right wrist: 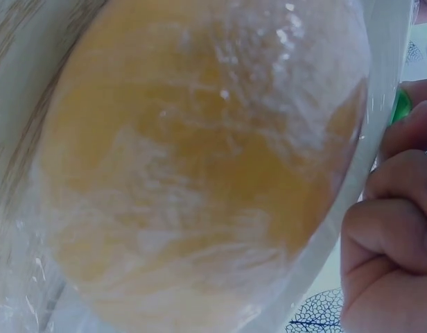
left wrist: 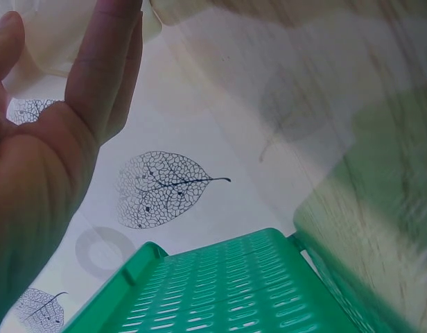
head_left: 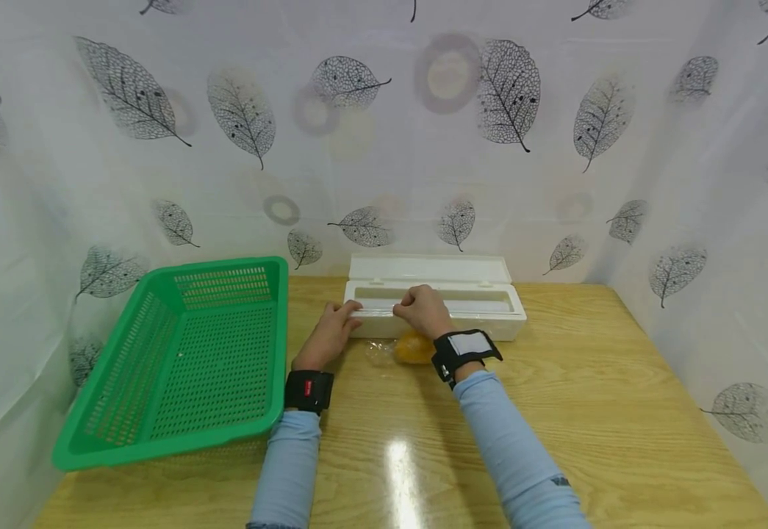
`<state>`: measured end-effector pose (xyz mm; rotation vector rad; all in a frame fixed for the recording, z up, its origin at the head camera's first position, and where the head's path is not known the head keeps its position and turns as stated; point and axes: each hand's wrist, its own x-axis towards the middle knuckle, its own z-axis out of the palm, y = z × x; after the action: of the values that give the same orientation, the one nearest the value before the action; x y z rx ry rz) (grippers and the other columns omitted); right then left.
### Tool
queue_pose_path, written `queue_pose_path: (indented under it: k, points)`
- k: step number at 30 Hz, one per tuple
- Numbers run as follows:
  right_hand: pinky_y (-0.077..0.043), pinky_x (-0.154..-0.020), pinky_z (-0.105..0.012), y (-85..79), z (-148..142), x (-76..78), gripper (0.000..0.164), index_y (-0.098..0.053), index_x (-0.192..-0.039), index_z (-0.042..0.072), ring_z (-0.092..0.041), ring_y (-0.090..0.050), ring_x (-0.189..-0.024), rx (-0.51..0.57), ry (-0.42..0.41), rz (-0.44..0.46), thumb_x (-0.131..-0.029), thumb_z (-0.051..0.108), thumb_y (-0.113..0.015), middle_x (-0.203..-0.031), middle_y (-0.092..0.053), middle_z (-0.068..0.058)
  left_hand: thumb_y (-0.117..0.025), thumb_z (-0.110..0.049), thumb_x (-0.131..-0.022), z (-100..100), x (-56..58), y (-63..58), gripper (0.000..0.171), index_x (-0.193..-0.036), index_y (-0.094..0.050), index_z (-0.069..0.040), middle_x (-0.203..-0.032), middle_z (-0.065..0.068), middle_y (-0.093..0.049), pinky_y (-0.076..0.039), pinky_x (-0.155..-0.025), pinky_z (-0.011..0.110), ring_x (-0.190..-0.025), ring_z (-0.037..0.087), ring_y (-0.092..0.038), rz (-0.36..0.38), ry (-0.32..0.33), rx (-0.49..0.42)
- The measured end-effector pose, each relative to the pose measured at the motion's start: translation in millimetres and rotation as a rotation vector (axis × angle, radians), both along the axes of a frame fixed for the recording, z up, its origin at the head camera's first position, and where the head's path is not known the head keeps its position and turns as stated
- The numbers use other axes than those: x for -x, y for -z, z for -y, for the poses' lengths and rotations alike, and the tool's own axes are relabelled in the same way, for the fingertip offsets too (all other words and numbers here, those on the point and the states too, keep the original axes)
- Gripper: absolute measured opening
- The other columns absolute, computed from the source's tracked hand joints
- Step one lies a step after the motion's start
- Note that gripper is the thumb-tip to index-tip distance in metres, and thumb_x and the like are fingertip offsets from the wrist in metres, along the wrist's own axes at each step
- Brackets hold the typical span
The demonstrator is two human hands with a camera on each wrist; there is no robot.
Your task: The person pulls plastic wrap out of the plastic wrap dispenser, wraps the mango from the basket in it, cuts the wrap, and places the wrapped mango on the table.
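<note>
A long white cling film dispenser (head_left: 503, 327) stands at the back of the table with its lid (head_left: 430, 268) raised and a pale roll (head_left: 469, 305) inside. My left hand (head_left: 327, 334) holds the dispenser's left front end between thumb and fingers. Above the front rim, right of the left hand, my right hand (head_left: 423, 308) has its fingers curled, thumb and forefinger pinching the cling film (head_left: 377, 310). Below the right hand, against the dispenser's front, lies a rounded orange item (right wrist: 199, 166) wrapped in crinkled clear film; the right hand and wrist partly cover it in the head view.
A large green plastic basket (head_left: 278, 316) with slotted sides stands on the left, close to the left forearm. The wooden table (head_left: 589, 382) reaches back to a white curtain (head_left: 384, 162) printed with leaves, which also hangs along both sides.
</note>
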<state>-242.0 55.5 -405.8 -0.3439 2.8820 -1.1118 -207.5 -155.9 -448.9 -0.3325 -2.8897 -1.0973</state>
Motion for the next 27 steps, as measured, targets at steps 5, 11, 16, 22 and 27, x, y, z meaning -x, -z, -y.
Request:
queue_pose_path:
  k: [5, 11, 16, 22, 27]
  points:
    - [-0.044, -0.057, -0.028, 1.2, -1.5, 0.4, 0.020, -0.072, -0.082, 0.007, -0.016, -0.057, -0.067, -0.050, 0.001, -0.021, -0.088, 0.026, -0.072, -0.085, -0.071, -0.006, -0.054, -0.021, -0.103, 0.1, 0.3, 0.2, 0.028, -0.130, -0.054, -0.014, -0.116, 0.023, -0.046, -0.050, -0.090, 0.052, -0.102, 0.038, -0.058, 0.011, -0.004, 0.004]
    - [-0.042, -0.056, -0.029, 0.6, -4.3, 1.0, 0.021, -0.073, -0.082, 0.009, -0.016, -0.055, -0.065, -0.065, -0.007, -0.015, -0.090, 0.029, -0.072, -0.084, -0.071, -0.005, -0.053, -0.021, -0.103, 0.9, 1.2, 1.1, 0.029, -0.130, -0.054, -0.013, -0.117, 0.024, -0.047, -0.050, -0.091, 0.052, -0.104, 0.038, -0.057, 0.001, 0.005, 0.005]
    - [-0.042, -0.055, -0.027, 1.2, -7.4, 2.0, 0.021, -0.074, -0.083, 0.009, -0.014, -0.056, -0.065, -0.034, -0.025, -0.033, -0.089, 0.029, -0.073, -0.082, -0.071, -0.004, -0.053, -0.021, -0.103, 1.5, 0.6, 0.2, 0.029, -0.130, -0.054, -0.012, -0.115, 0.024, -0.047, -0.050, -0.090, 0.052, -0.103, 0.039, -0.057, -0.013, 0.015, -0.008]
    - [-0.044, -0.057, -0.027, 0.5, -11.2, 2.1, 0.023, -0.075, -0.085, 0.007, -0.015, -0.057, -0.066, 0.001, -0.053, -0.018, -0.090, 0.030, -0.074, -0.079, -0.070, -0.005, -0.053, -0.022, -0.104, 1.0, 0.0, -1.1, 0.029, -0.131, -0.054, -0.013, -0.116, 0.024, -0.047, -0.049, -0.091, 0.052, -0.104, 0.040, -0.058, -0.003, 0.011, -0.017]
    - [-0.044, -0.056, -0.027, 1.3, -13.8, 2.0, 0.024, -0.075, -0.087, 0.005, -0.015, -0.057, -0.065, 0.010, -0.069, -0.010, -0.090, 0.029, -0.074, -0.078, -0.069, -0.006, -0.053, -0.023, -0.104, 0.9, -0.5, 0.2, 0.030, -0.132, -0.053, -0.013, -0.117, 0.024, -0.047, -0.050, -0.091, 0.053, -0.105, 0.040, -0.058, -0.004, 0.009, -0.014]
